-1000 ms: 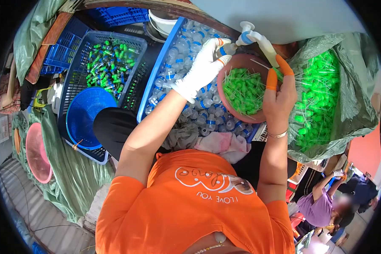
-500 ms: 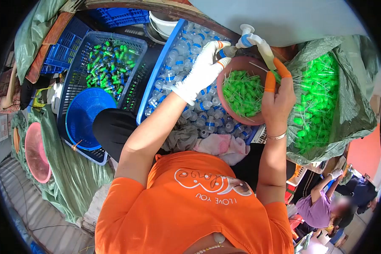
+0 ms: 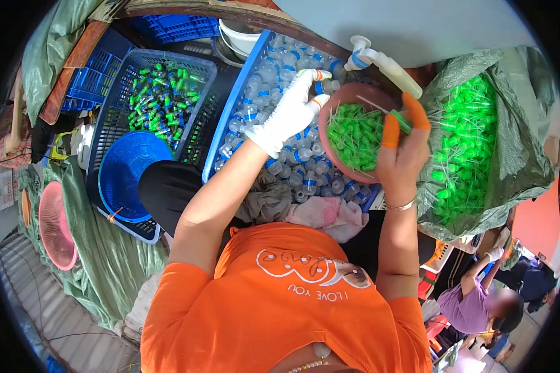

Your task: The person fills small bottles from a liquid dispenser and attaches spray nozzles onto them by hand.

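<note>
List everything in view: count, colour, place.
Small bottles: many, clear, blue bin
Green caps: many, pink bowl and green sack
Green-topped pieces: many, dark blue crate
Round basket: one, blue, overlapping crate
Pink basket: one, far left
Pipe: one, white, above bowl
Cloths: grey, pinkish-white, near lap
Co-worker: one, purple top, lower right
Left hand: one, white glove, over bin
Right hand: one, orange fingertips, holding green piece

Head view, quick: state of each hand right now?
Left hand: fingers parted over the small bottles; any grip cannot be told.
Right hand: closed, holding a green cap.
</note>
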`<state>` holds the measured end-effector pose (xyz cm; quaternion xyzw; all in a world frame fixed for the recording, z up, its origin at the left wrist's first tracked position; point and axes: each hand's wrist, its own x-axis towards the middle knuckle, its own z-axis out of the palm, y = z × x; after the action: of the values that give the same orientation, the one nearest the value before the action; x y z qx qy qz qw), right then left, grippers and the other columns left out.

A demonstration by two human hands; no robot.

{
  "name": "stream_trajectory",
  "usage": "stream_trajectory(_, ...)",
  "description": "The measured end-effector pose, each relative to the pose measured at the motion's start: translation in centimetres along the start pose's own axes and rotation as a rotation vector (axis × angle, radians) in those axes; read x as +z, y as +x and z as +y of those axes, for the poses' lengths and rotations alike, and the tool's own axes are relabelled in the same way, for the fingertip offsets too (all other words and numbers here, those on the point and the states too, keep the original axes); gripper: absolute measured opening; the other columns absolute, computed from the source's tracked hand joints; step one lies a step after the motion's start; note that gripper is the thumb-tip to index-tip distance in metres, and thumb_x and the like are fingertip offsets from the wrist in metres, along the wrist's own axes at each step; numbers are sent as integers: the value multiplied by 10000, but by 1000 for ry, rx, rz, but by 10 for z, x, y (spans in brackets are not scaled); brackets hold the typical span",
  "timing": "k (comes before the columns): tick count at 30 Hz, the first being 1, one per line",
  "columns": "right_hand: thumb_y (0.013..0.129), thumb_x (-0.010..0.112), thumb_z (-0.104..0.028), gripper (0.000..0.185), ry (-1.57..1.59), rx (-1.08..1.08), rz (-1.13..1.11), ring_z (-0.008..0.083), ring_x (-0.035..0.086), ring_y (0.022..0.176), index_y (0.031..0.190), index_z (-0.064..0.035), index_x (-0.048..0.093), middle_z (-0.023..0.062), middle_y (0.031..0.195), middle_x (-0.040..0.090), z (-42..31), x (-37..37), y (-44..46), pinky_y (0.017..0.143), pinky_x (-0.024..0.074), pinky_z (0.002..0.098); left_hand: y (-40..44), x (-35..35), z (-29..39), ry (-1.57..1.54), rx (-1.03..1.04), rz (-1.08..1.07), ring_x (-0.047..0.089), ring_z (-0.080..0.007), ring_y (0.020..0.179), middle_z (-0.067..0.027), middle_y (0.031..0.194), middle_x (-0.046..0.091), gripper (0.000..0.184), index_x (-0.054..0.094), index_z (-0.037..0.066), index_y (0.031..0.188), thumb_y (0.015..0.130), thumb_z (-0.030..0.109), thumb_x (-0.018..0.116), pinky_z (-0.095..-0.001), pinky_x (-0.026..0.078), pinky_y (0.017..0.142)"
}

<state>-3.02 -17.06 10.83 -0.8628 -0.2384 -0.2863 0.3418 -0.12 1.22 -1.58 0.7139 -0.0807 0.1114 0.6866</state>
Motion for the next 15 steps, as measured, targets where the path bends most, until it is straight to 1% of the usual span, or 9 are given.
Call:
stream_trajectory(1,867,595,-60,291,-2,6,1,308,563,601,1151,-11,558,144,883,612,2,2,-4,531,447,377,-6,-3,8,-11,-13,-57,544,-145,1078,-81,1148,571,372,471,6,1251,889,-22,550,-280,447,928)
stream_trajectory(3,894,585,-78,231,-64,50,-153,269,598,661,1113,-6,566,147,867,617,9,7,-14,584,457,347,-17,-2,23,-37,-39,-174,536,-153,1104,-94,1175,559,400,445,6,1279,890,-23,537,-284,441,936)
stream_trajectory(4,907,579,-87,204,-94,72,-231,249,615,691,1093,-3,570,148,859,619,11,8,-17,611,462,332,-21,0,27,-41,-41,-179,536,-153,1104,-94,1175,559,400,445,6,1279,890,-23,537,-284,441,936)
stream_trajectory(5,907,579,-87,204,-98,78,-234,249,615,691,1093,-3,570,148,859,619,12,9,-18,611,462,332,-25,3,31,-116,-74,-224,535,-154,1100,-93,1173,555,409,434,6,1288,891,-18,534,-287,441,930)
stream_trajectory(8,873,581,-61,118,-83,-45,-286,369,585,653,966,-27,518,156,803,593,10,15,-20,560,445,439,-38,4,47,-261,-146,-301,533,-157,1092,-91,1170,545,427,412,5,1305,894,-9,528,-294,440,919)
stream_trajectory(11,880,573,-62,103,45,47,-272,371,585,655,962,-33,516,160,783,587,12,19,-29,548,438,423,-42,16,69,-281,-344,-350,543,-188,1055,-111,1123,531,423,415,-5,1282,877,-15,538,-317,451,880)
stream_trajectory(12,884,569,-62,96,109,92,-262,372,585,656,960,-36,516,161,773,584,14,21,-32,542,434,414,-46,21,70,-281,-346,-347,543,-188,1055,-111,1123,531,423,415,-5,1282,877,-15,538,-317,451,880)
stream_trajectory(13,884,569,-62,96,111,94,-264,372,585,656,960,-36,516,161,773,584,15,22,-37,542,434,414,-50,29,70,-141,-196,-281,553,-219,1033,-125,1102,528,429,417,-9,1271,863,-18,551,-328,456,866)
stream_trajectory(15,894,575,-83,114,205,253,-271,342,581,622,974,-33,511,159,753,580,19,23,-43,529,424,395,-54,39,66,133,116,-145,571,-279,990,-153,1058,521,442,422,-17,1249,835,-25,578,-351,467,838)
